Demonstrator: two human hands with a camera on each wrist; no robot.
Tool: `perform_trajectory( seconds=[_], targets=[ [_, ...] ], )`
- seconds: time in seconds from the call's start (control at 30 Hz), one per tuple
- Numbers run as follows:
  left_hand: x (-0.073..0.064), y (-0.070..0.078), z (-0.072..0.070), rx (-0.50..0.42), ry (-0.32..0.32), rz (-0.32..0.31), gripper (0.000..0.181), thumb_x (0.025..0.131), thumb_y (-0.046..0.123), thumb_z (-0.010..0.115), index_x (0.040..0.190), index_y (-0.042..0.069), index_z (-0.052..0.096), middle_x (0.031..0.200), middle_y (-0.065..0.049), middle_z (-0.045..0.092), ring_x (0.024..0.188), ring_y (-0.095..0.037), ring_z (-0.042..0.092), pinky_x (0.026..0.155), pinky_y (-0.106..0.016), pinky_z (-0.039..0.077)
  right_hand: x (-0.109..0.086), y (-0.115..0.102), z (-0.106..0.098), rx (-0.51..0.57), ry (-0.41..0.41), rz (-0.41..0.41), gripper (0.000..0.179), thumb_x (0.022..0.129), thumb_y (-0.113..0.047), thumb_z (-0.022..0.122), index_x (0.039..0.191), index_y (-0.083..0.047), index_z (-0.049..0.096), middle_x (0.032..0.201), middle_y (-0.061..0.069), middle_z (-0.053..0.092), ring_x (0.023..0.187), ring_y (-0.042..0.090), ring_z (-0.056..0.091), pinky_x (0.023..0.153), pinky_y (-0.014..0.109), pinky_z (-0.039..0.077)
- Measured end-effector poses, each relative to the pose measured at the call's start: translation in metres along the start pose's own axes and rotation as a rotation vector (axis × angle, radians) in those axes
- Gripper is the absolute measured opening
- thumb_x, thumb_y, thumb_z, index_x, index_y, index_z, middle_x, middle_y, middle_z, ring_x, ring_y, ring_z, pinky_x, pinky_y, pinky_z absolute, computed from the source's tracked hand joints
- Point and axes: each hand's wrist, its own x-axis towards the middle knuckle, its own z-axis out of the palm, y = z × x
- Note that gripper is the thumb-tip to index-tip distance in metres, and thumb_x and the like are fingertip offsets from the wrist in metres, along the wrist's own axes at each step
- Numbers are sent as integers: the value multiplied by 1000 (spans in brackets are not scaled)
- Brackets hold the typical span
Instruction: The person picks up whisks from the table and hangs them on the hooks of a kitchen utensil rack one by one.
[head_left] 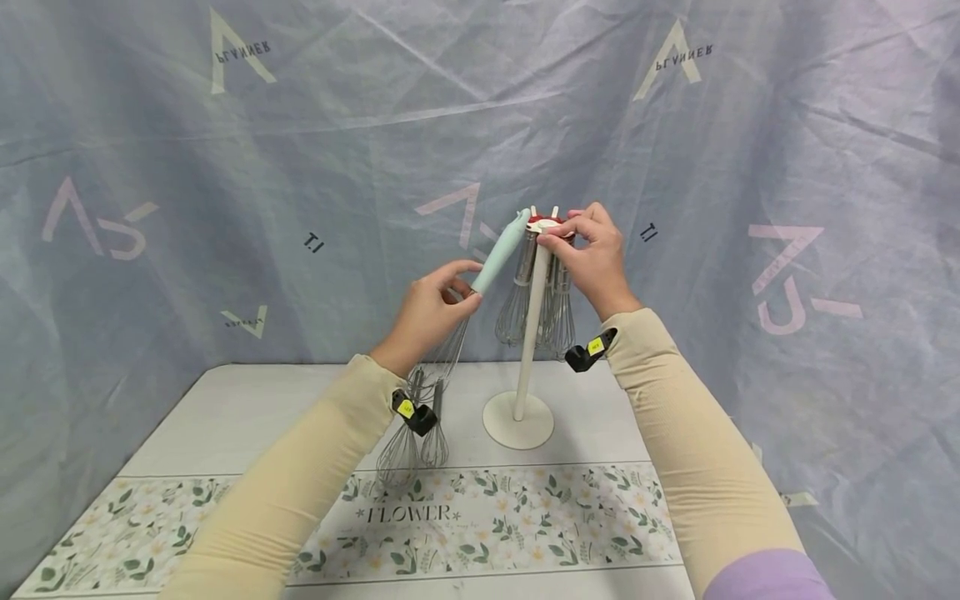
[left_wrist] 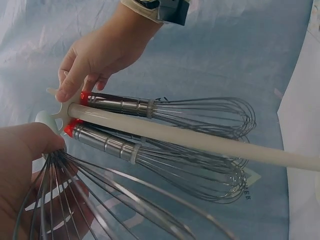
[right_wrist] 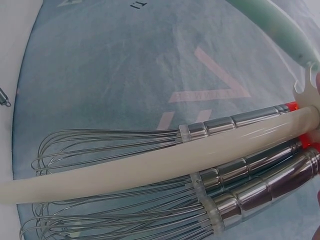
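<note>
In the head view my left hand (head_left: 431, 312) grips a whisk with a mint-green handle (head_left: 501, 252) low on that handle, its wires hanging below. The whisk leans, and its handle end meets the hooked top of a cream stand (head_left: 532, 333). With thumb and fingers my right hand (head_left: 600, 254) holds the stand's top from the right. Several steel whisks (left_wrist: 107, 141) with red ends hang from this top, wires down, around the pole. The right wrist view shows the green handle (right_wrist: 280, 27) close to a hook, while most of the right hand is hidden there.
The stand's round base (head_left: 498, 421) rests on a white table (head_left: 247, 408) with a floral band. Two more whisks (head_left: 435, 446) lie on the table left of the base, partly behind my left wrist. A grey-blue printed cloth (head_left: 337, 150) hangs behind and at both sides.
</note>
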Motion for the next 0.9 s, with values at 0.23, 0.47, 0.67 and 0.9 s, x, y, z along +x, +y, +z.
perform_trajectory(
  seconds=[0.23,0.47,0.67,0.9],
  targets=[
    [2,1,-3,85,5,41,41,95,16,72,135,23,64,89,2,71,64,-15,64,53,-33,48,1,-1,-1,1,-3,-2,17,84,-17,85,91,-3,78,90,8,47,127,30,52,104,33,44],
    [3,0,-7,239,-15,62,41,96,19,72,135,27,65,89,5,70,64,-12,62,48,-32,44,0,1,0,2,-8,0,18,84,-18,85,90,-3,78,90,5,47,125,26,53,101,33,47],
    [2,-7,3,254,-21,51,41,96,21,72,135,29,63,91,7,71,64,-12,61,48,-31,44,-1,2,0,15,4,-2,17,83,-16,86,90,-2,78,90,5,48,125,30,53,99,35,47],
    [-2,-18,27,97,-17,-3,48,95,16,72,140,24,56,96,1,71,73,-14,65,58,-34,53,1,0,-2,-2,-2,-12,18,83,-18,86,90,-3,78,91,5,49,125,26,53,101,37,46]
  ],
)
